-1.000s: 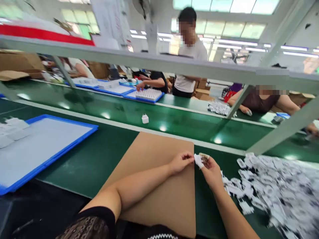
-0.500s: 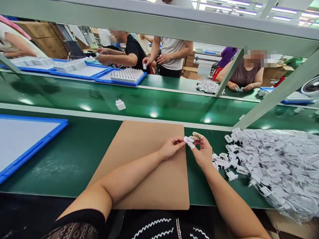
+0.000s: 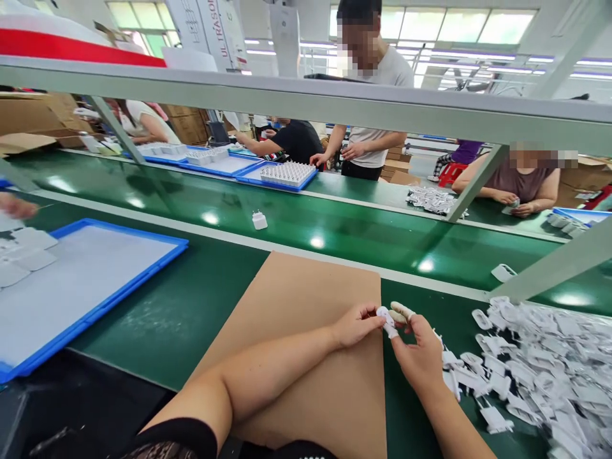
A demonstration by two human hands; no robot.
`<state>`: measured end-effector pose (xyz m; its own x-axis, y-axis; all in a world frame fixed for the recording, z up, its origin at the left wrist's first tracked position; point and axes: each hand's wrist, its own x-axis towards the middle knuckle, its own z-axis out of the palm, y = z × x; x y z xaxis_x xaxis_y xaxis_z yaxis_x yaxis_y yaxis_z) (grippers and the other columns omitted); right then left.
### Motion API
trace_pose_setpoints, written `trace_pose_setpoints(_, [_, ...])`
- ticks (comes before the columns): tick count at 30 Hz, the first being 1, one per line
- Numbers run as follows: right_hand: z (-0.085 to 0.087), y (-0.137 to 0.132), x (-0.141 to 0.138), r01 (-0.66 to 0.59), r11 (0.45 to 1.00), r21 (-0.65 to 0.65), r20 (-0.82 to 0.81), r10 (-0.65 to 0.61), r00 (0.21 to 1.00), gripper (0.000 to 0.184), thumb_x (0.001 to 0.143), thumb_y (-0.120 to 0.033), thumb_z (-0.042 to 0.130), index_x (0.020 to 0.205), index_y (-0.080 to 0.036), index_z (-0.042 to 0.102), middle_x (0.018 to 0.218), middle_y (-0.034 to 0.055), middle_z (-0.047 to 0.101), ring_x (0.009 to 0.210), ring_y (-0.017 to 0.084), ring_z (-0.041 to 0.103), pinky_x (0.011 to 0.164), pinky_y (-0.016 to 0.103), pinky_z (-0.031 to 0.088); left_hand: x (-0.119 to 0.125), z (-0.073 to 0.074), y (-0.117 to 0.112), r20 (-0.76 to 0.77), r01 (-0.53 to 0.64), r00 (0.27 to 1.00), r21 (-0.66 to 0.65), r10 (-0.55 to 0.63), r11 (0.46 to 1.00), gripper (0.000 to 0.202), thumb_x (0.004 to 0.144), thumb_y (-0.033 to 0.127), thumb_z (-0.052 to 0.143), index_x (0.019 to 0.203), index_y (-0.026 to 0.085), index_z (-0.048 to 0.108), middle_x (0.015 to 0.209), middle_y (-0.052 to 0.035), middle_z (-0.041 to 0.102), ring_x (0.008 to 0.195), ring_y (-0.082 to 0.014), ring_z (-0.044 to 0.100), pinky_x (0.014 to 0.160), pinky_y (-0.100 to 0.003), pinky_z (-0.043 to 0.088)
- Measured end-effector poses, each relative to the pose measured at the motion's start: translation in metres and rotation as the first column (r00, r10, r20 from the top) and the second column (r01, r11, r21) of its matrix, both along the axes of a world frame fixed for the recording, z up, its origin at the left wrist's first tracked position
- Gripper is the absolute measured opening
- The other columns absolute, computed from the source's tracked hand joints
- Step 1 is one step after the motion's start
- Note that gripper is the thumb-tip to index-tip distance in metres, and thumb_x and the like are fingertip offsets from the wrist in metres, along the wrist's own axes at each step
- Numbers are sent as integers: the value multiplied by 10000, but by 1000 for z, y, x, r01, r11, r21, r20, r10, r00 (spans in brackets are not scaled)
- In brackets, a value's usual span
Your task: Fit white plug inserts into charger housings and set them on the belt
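A small white plastic plug part (image 3: 383,312) is held over the right edge of the cardboard sheet (image 3: 329,287). My left hand (image 3: 356,326) pinches its left side between thumb and fingertips. From the other side, my right hand (image 3: 418,347) grips it, with pale coverings on the thumb and some fingertips. The fingers hide much of the part. Right of my right hand lies a heap of white plug parts (image 3: 540,363), some showing two pins.
A blue-rimmed tray (image 3: 157,261) stands at the left, with white pieces and another person's hand (image 3: 18,207) over it. One white plug (image 3: 259,220) lies beyond the cardboard. A slanted metal post (image 3: 564,255) rises at the right. Co-workers sit and stand across the bench.
The camera view has tilted up and turned left, so the bench appears lower and further right. Another person's hand and white pieces now show at the left tray. Both my hands keep hold of the part.
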<state>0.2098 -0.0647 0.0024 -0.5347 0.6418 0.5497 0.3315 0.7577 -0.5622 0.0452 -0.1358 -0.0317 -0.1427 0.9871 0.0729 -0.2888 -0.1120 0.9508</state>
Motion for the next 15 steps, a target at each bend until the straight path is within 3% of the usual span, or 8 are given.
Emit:
trace_pose_setpoints(4, [1, -1, 0, -40, 989, 142, 15, 38, 999, 82, 836, -257, 592, 894, -241, 648, 721, 0, 614, 630, 173, 566, 562, 290, 455, 0, -2, -1, -25, 0, 1000, 0, 0, 1000, 452, 810, 558, 794, 993, 149, 735, 1017, -90, 753, 1022, -259, 677, 973, -383, 500])
trace_pose_setpoints(6, [1, -1, 0, -61, 984, 166, 20, 58, 998, 51, 846, -249, 581, 870, -244, 625, 719, 0, 605, 636, 175, 571, 568, 292, 458, -1, -3, -1, -37, -7, 999, -7, 7, 1000, 457, 800, 561, 802, 974, 145, 727, 996, -89, 751, 1000, -254, 680, 957, -379, 506])
trace_pose_setpoints(15, [-5, -1, -1, -114, 988, 107, 54, 109, 993, 309, 849, -174, 543, 1131, -240, 651, 880, 46, 687, 812, 230, 664, 705, 354, 550, -2, -7, 0, -42, 1, 999, -9, -1, 1000, 520, 788, 625, 794, 948, 137, 715, 978, -75, 748, 935, -207, 675, 934, -343, 495])
